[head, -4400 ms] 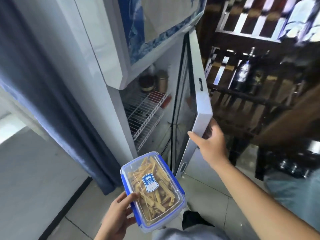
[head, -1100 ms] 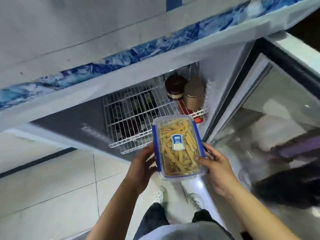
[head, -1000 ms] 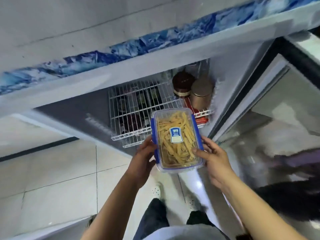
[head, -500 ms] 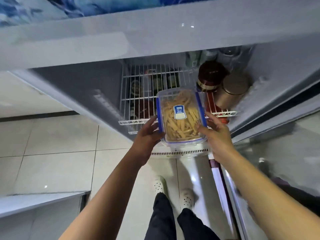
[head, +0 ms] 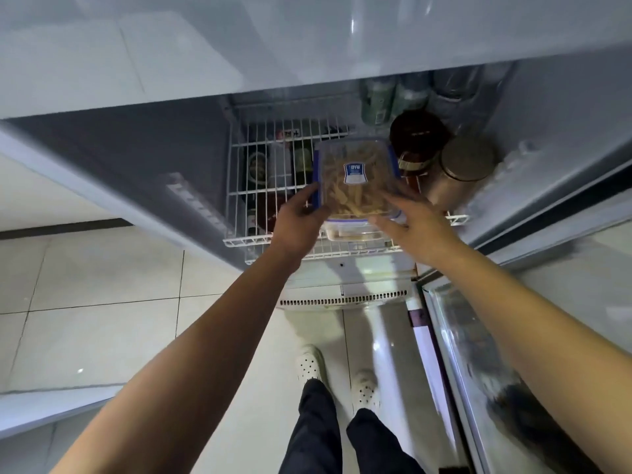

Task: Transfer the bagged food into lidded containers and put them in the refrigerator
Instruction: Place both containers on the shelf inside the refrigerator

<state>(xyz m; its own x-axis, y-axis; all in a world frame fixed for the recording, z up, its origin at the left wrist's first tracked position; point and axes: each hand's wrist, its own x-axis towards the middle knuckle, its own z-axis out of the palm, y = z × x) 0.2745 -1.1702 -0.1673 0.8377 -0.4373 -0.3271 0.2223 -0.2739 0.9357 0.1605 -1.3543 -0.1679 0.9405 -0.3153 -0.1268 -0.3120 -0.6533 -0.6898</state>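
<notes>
A clear lidded container (head: 355, 179) with blue clips and a blue label holds pale yellow food strips. It sits low over the white wire shelf (head: 260, 186) inside the open refrigerator, at the shelf's front right. My left hand (head: 297, 220) holds its left side, thumb up along the edge. My right hand (head: 410, 227) holds the front right corner, with its fingers spread along the side and the thumb across the front. Whether the container's base rests on the wire is hidden.
Right of the container on the shelf stand a dark brown jar (head: 417, 135) and a gold-lidded jar (head: 465, 162). Green cans (head: 379, 100) stand at the back. Bottles show below the wire. The glass door (head: 478, 336) hangs open on the right, above a tiled floor.
Both hands have carried the container forward and into the refrigerator, from in front of the shelf edge to over the shelf. The view has tilted further down.
</notes>
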